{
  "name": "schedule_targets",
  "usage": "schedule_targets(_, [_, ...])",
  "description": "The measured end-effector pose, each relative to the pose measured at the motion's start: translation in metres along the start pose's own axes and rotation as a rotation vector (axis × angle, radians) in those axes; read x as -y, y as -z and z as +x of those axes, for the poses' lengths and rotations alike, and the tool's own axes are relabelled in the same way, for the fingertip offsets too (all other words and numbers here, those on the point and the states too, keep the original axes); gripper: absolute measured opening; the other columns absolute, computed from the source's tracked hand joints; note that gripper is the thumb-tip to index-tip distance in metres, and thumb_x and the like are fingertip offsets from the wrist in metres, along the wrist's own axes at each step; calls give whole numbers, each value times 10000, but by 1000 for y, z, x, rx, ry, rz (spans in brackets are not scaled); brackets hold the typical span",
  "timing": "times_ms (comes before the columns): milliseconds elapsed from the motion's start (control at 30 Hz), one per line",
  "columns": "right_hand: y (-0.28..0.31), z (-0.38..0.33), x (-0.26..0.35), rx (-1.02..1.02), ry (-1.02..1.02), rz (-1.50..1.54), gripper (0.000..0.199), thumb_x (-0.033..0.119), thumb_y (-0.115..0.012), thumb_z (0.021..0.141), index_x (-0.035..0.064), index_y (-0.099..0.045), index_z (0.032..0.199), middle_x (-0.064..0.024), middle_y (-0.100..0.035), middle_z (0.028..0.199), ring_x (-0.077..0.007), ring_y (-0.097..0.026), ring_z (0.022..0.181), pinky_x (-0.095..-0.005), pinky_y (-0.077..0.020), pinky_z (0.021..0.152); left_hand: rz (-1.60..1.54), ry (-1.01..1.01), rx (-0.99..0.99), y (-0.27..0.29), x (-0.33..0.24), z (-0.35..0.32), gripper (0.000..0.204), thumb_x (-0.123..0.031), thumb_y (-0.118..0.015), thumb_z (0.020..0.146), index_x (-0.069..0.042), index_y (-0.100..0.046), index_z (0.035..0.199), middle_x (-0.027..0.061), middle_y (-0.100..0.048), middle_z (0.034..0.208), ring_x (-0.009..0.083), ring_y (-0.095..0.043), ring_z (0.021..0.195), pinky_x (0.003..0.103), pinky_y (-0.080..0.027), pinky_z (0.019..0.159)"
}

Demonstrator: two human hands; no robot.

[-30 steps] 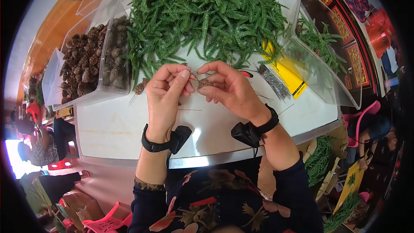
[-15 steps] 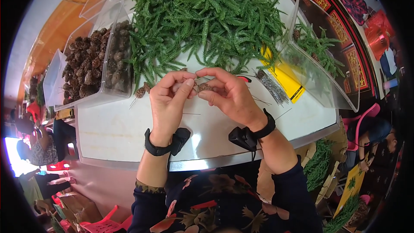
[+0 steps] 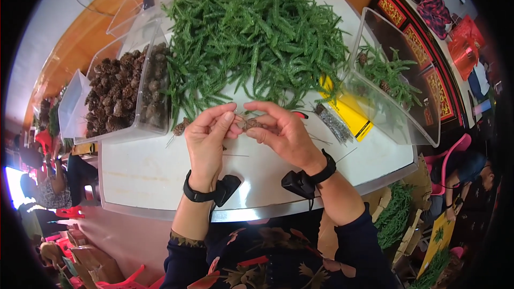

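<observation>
Both hands, left (image 3: 206, 142) and right (image 3: 284, 134), pinching a small brown pinecone (image 3: 250, 124) over the white counter (image 3: 150, 171); could easily slip, fingertip grip only.

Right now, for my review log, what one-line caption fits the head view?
Both hands, left hand and right hand, pinch a small pine cone over a white table, before a heap of green sprigs.

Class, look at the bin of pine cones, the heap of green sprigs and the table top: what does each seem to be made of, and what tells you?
Bin: clear, glossy plastic; the cones show through its walls.
Green sprigs: probably artificial plastic foliage, being evenly coloured and uniform, though real cuttings are possible.
Table top: smooth white surface, likely laminate or coated board, with a shiny, metal-looking front edge.
</observation>
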State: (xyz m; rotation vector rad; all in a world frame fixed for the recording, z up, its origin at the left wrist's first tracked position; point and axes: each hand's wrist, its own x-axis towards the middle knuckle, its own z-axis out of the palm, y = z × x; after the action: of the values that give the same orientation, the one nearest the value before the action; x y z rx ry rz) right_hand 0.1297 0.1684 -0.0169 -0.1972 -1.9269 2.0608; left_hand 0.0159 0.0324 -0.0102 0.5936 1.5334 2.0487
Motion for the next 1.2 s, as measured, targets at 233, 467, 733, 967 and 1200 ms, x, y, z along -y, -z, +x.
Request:
schedule_targets(233, [6,3,5,-155,73,-11,328,101,-632,929,17,-552,1236,-42,-694,933,-40,-556,700,-187,-438,610,49,-18,-83,11,-16,11,191,-128,-618,946,-8,-639,1093,44,-673,870,72,-586,686,191,-449,597])
schedule_targets(467, [30,7,10,-589,269,232,227,115,-610,940,13,-572,1139,-71,-677,906,-44,-483,600,-182,-360,510,783,-317,61,-34,-37,72,174,-171,-677,863,-48,-696,985,85,-683,784,167,-629,649,300,-514,624])
schedule_targets(733, [45,14,9,-728,314,343,243,166,-609,945,17,-576,1134,-50,-646,870,-44,-447,576,-187,-344,507,1484,-352,346,-44,-30,103,104,-187,-646,826,-128,-712,881,134,-694,802,357,-664,753,458,-529,683])
schedule_targets(967, [42,9,16,-684,264,338,242,196,-611,939,23,-587,1106,-42,-643,861,-41,-438,575,-192,-330,503,1486,-315,335,-27,-34,79,125,-212,-672,814,-124,-700,898,132,-688,766,342,-674,772,451,-533,688])
schedule_targets(1200, [37,10,14,-624,274,287,237,207,-607,939,28,-590,1094,-33,-640,853,-40,-442,578,-188,-328,507,1388,-464,331,-58,8,79,195,-213,-696,802,-84,-683,947,145,-684,790,345,-673,774,453,-532,692])
